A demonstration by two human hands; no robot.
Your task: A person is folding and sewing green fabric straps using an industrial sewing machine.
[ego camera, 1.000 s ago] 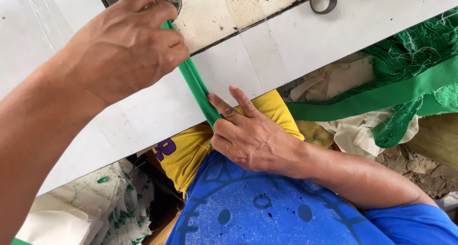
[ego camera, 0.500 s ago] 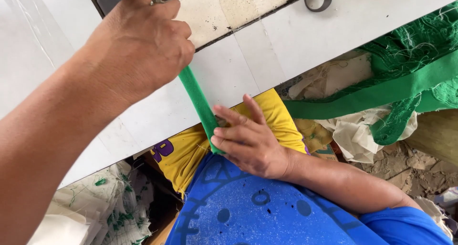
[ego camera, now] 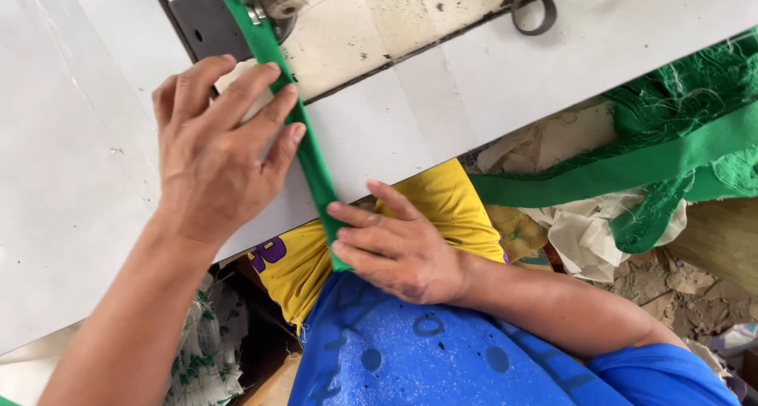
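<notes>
Nearest to me, down at 6 o'clock, is my blue shirt with the yellow cloth on my lap above it. My right hand sits right at the bench edge, fingers loosely apart and lying flat on the near end of the green strip. I'd call it pressing and guiding rather than a real pinch; whether the thumb is tucked under the strip I can't tell.

The strip itself runs from that hand up toward 11 o'clock, across the white bench, to the sewing machine foot. It looks like thin folded fabric, so my read is light, floppy, no stiffness at all, and it'll twist or unfold if you let the tension go. Not slippery on that matte bench, not fragile either. Best place to take hold, I reckon, is along the folded edges with flat fingertips, one hand close to the machine and one at the near end, keeping it taut between them.

Farther out, my left hand is spread open, palm down, fingers splayed and touching the left edge of the strip just short of the dark metal plate. It's holding nothing, just resting on the bench and strip.

Off at 3 o'clock there's a heap of green fabric and netting over some pale scraps, well apart from both hands.
</notes>
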